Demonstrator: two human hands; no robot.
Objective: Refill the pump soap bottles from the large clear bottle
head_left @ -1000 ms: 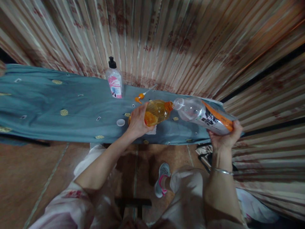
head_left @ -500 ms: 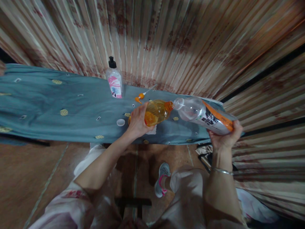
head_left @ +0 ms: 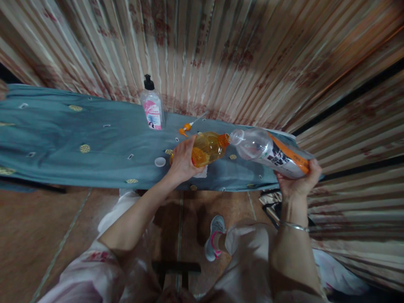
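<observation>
My left hand point(head_left: 182, 162) grips an orange bottle point(head_left: 210, 147) of amber liquid, tilted so its orange neck points right. My right hand point(head_left: 299, 181) holds a large clear plastic bottle point(head_left: 268, 152) with an orange and black label, lying almost level with its open mouth pointing left. The two necks meet mouth to mouth above the blue cloth-covered board point(head_left: 78, 143). A small white cap point(head_left: 160, 162) lies on the cloth just left of my left hand. An orange pump head with a thin tube point(head_left: 187, 126) lies behind the bottles.
A pink-labelled pump bottle with a black top point(head_left: 152, 107) stands at the board's far edge against a striped curtain point(head_left: 221, 54). Below are a brown tiled floor point(head_left: 38, 235), my knees and a grey and pink shoe point(head_left: 213, 237).
</observation>
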